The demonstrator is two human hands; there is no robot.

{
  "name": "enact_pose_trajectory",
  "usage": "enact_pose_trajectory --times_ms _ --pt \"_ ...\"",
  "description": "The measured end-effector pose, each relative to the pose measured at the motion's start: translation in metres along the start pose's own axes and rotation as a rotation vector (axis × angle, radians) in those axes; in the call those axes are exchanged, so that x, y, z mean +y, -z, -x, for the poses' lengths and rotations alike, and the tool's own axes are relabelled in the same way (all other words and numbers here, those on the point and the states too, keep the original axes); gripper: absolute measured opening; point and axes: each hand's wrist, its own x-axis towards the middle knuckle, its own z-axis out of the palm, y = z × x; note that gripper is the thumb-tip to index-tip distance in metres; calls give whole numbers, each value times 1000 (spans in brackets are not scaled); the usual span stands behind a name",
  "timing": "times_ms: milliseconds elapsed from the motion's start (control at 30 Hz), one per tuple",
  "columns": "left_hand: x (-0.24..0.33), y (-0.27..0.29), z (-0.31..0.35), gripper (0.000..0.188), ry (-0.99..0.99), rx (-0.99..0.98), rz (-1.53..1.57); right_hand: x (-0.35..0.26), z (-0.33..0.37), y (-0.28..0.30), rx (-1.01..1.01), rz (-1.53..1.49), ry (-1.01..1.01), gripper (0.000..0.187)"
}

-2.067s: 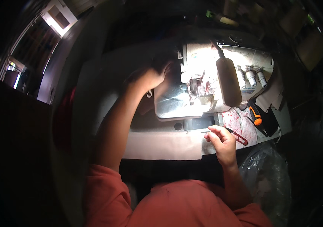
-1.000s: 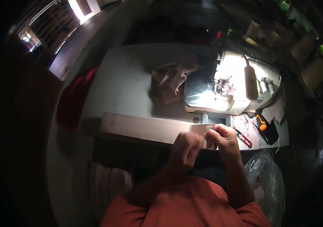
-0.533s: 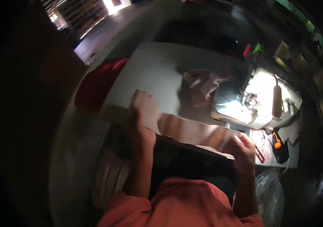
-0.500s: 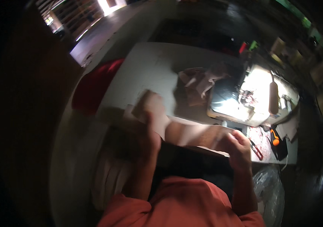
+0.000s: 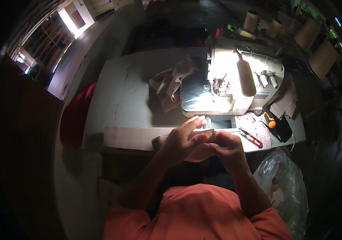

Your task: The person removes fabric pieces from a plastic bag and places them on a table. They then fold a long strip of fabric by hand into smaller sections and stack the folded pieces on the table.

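Note:
A pale pinkish-beige fabric strip [image 5: 129, 136] lies along the table's front edge, one end raised and folded between my hands. My right hand [image 5: 232, 151] pinches that raised end between thumb and fingers. Close beside it, my left hand [image 5: 181, 142] holds the cloth under its thumb, its fingers reaching forward above it. Part of the fold hangs below the hands; the palms hide some of it. Just beyond stands a sewing machine [image 5: 269, 66] with its lamp lit over the needle area. Crumpled beige fabric [image 5: 171, 82] rests left of the machine.
Red-handled thread snips [image 5: 252, 138] and an orange-and-black tool [image 5: 271, 120] lie right of my hands. A clear plastic bag [image 5: 285, 176] hangs at the table's right front. Thread cones [image 5: 251, 22] stand behind the machine. Something red [image 5: 77, 116] sits off the left edge.
The strip was stretched between my widely spaced hands. Now my left hand has come right, near my right hand, and part of the strip lies on the table. The view has shifted.

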Motion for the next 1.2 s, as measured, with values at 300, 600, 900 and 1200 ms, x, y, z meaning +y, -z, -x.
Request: enact_pose_trajectory --times_ms 300,600,900,1200 --pt "18 6 -11 16 71 89 54 -6 5 2 12 -98 -77 17" --pt "8 1 -61 9 -243 222 -436 5 -29 13 165 -202 -7 38" --pt "-7 1 -73 17 -490 27 -964 30 -41 22 204 -225 72 33" --pt "-16 15 -106 11 -501 53 -783 27 -61 24 220 -86 95 18"
